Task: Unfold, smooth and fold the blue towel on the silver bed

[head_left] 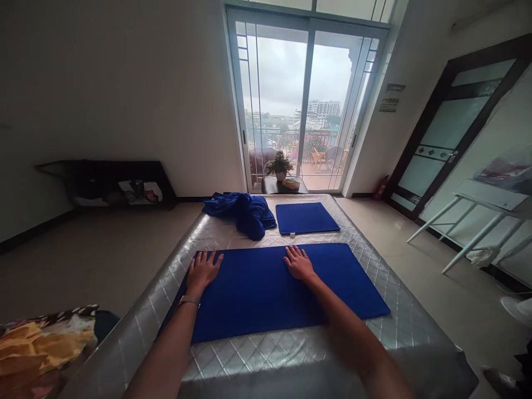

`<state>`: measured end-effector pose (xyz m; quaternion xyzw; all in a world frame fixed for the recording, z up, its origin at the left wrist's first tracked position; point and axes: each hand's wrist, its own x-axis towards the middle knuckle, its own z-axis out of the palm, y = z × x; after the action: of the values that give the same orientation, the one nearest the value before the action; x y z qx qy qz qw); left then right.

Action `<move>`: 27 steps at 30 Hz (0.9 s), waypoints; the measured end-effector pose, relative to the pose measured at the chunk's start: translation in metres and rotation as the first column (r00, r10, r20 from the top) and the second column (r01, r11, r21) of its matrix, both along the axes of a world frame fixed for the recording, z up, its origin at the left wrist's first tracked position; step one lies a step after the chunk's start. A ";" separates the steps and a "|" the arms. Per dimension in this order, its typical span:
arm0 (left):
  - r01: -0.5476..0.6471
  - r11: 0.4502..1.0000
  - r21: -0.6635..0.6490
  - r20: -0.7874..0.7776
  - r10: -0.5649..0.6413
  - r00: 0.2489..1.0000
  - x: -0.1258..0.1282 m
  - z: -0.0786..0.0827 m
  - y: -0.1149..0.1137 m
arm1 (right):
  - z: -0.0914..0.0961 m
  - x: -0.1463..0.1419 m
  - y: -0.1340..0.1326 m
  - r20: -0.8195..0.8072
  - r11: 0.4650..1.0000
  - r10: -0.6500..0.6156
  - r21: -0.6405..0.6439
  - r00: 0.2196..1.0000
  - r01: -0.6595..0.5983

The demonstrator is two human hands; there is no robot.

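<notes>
A blue towel (257,293) lies spread out flat on a silver quilted mattress (266,357). My left hand (203,271) rests palm down near its far left corner, fingers spread. Along the far edge, right of the middle, my right hand (298,262) also lies flat with its fingers stretched out. Beyond it is a neatly folded blue towel (307,217) with a small white tag at its near edge. A crumpled heap of blue cloth (245,211) sits at the far left of the mattress.
Past the mattress stands a chair with a potted plant (280,166) before a sliding glass door (307,100). A pile of clothes (41,349) is at lower left. At right is a white table (492,197) holding a plastic bag. A dark low stand (124,185) lines the left wall.
</notes>
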<state>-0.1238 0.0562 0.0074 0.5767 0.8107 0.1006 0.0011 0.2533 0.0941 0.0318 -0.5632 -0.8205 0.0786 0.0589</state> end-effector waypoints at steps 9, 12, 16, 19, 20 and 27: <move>-0.045 0.999 -0.004 0.044 0.045 0.998 0.003 0.007 -0.003 | 0.001 0.162 0.026 0.174 0.934 -0.350 -0.012 0.920 0.358; -0.048 0.999 -0.010 0.036 0.048 0.998 0.003 0.005 -0.003 | -0.002 0.196 0.031 0.167 0.902 -0.424 -0.002 0.890 0.431; -0.048 0.998 -0.047 0.004 0.048 0.999 0.002 0.005 -0.002 | -0.009 0.204 0.034 0.135 0.895 -0.443 0.015 0.886 0.445; -0.051 0.992 -0.117 0.016 0.053 0.998 -0.002 0.014 0.000 | -0.012 0.201 0.033 0.110 0.894 -0.447 0.027 0.888 0.447; -0.056 0.989 -0.140 0.025 0.060 0.998 -0.001 0.018 0.002 | -0.013 0.200 0.033 0.101 0.894 -0.447 0.032 0.889 0.446; 0.047 0.999 -0.022 -0.037 -0.047 0.998 0.092 0.034 0.028 | -0.015 0.201 0.034 0.065 0.892 -0.453 0.045 0.889 0.450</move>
<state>-0.0322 0.0838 0.0414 0.5973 0.7978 0.0813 -0.0057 0.4545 0.1277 0.0170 -0.7400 -0.6698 0.0301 0.0536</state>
